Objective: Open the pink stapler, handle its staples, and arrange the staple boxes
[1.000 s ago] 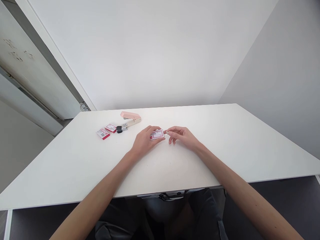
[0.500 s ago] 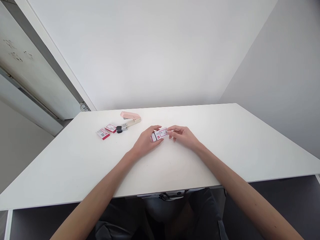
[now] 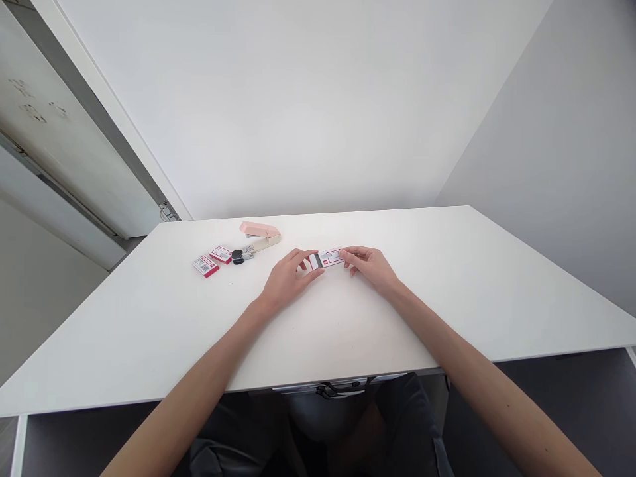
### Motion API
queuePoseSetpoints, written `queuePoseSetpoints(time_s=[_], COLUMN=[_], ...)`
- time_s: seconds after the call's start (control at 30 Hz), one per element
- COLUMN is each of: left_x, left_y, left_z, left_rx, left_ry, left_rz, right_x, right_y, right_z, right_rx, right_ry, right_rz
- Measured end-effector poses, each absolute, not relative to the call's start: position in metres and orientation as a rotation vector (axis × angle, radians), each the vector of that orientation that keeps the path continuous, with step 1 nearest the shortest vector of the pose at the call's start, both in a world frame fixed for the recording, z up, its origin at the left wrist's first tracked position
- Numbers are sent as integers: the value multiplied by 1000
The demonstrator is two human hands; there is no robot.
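Between my two hands is a small white-and-red staple box, held just above or on the white table, its sleeve slid partly off its inner tray. A dark grey strip shows in the gap near the left end. My left hand pinches the left end between thumb and fingers. My right hand grips the right end with thumb and forefinger, its other fingers curled below. What lies inside the box is too small to make out for certain.
Left of my hands lies a pink and cream stapler with its top raised. Beside it are a small black-and-metal tool and two more red-and-white boxes. A wall rises behind the table.
The box has shifted slightly right and turned more level. My right hand has moved right with the sleeve, and the dark strip near the left end shows wider.
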State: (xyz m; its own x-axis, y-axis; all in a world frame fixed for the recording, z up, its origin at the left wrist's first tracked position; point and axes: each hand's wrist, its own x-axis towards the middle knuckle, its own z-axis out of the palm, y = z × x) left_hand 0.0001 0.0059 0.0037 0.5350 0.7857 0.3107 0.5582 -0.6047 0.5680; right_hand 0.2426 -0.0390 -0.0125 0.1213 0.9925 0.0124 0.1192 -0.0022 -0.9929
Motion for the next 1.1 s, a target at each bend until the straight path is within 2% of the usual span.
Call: queuePoseSetpoints(time_s=[0.23, 0.53, 0.8, 1.1], left_x=[1, 3, 5, 4], left_y=[6, 7, 4, 1], left_z=[0, -4, -3, -4], left_rx=[2462, 2498, 2546, 2543], left_ry=[1099, 1125, 1105, 928], left_rz=[703, 712, 738, 703], right_x=[235, 233, 231, 229], right_y=[-45, -45, -41, -43], right_z=[-5, -8, -21, -26], right_rx=[-1530, -1564, -1423, -1309], right_ry=[-1182, -1179, -1394, -1669], right_rz=[903, 864, 507, 510])
